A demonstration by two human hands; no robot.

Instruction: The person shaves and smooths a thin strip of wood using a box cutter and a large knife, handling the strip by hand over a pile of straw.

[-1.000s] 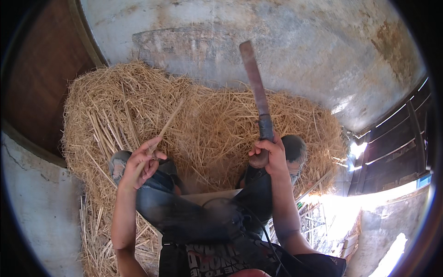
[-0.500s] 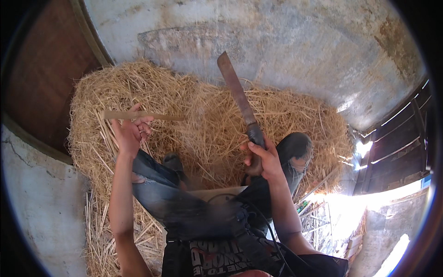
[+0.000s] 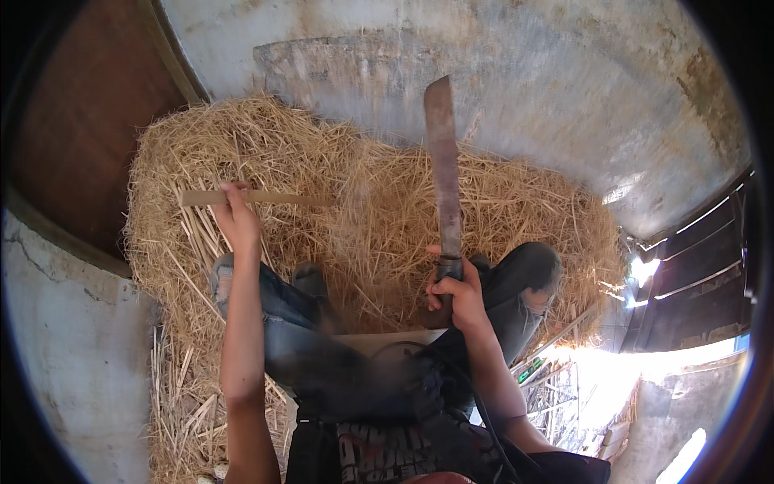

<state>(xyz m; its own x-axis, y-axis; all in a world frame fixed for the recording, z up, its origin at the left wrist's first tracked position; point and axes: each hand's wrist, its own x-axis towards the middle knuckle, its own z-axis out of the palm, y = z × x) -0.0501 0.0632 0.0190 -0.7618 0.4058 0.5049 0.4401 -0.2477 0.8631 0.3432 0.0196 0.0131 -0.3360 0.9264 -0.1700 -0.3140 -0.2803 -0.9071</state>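
My left hand (image 3: 239,224) pinches a flat, pale brown strip (image 3: 290,198), which looks like bamboo or wood, near its left end. The strip lies level across the view above the straw, and its right end blurs into the straw's colour. In my right hand (image 3: 461,297) is a machete (image 3: 443,161), gripped by its dark handle with fingers wrapped round it. Its long, rust-brown blade points away from me, almost straight up in the view, with a square-cut tip. A gap separates the blade from the strip.
A heap of dry straw (image 3: 363,173) spreads ahead of my bent legs (image 3: 516,282). Behind it stands a stained grey wall (image 3: 524,89). Thin split sticks (image 3: 189,403) lie at lower left, beneath a brown panel (image 3: 89,121). Dark slatted boards (image 3: 693,274) stand at right.
The machete has swung from leaning left to nearly straight and shifted right. My left hand's fingers, loosely spread under the strip before, now pinch it from above. The view has shifted slightly.
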